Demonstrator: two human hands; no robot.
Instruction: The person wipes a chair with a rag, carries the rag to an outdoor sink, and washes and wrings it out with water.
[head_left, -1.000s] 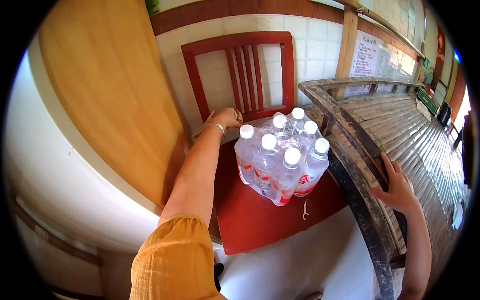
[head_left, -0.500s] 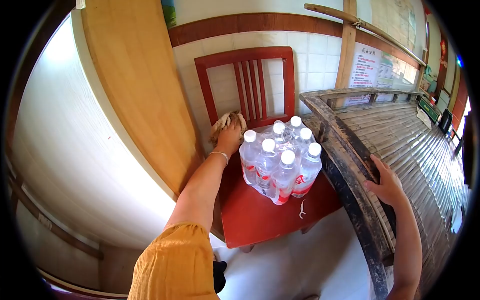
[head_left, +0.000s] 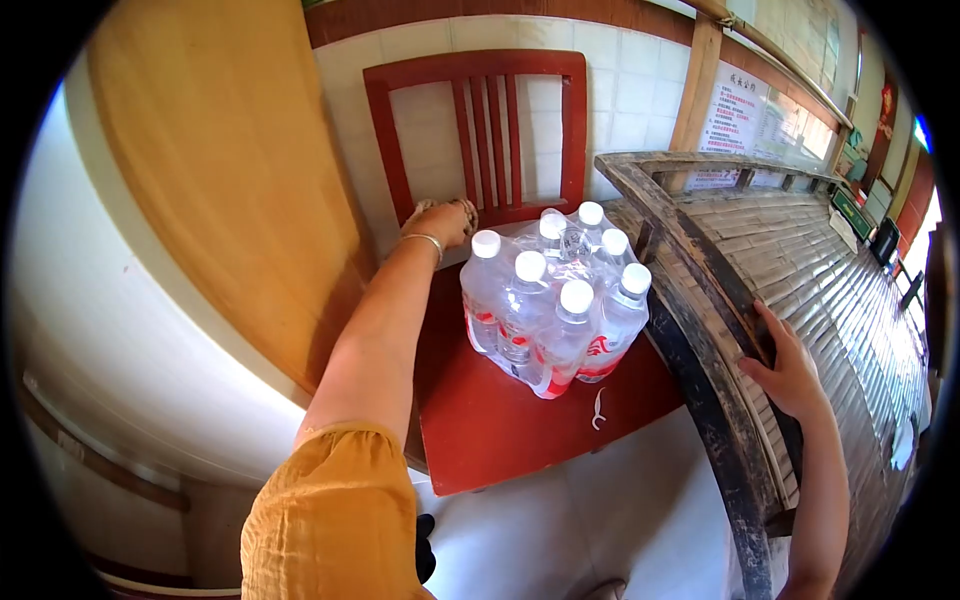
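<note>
My left hand (head_left: 445, 222) is closed on a tan cloth (head_left: 468, 214) at the lower left of the backrest of a red wooden chair (head_left: 480, 425). Only a bit of the cloth shows past the fingers. Just right of that hand, a plastic-wrapped pack of water bottles (head_left: 560, 315) with white caps stands upright on the seat. My right hand (head_left: 793, 375) lies on the dark, worn wooden rail of a bamboo bench (head_left: 790, 225), thumb spread from the fingers and nothing held. A small white dental floss pick (head_left: 598, 408) lies near the seat's front right.
A yellow wooden panel (head_left: 230, 190) rises close on the left, beside a white curved surface (head_left: 150, 350). White wall tiles (head_left: 345, 120) are behind the chair. A printed notice (head_left: 735, 115) hangs above the bench. A dark shoe (head_left: 425, 550) shows on the pale floor.
My left hand has shifted against the chair back's lower bar, and less of the cloth shows now. The view has tilted down slightly. My right hand stays on the rail.
</note>
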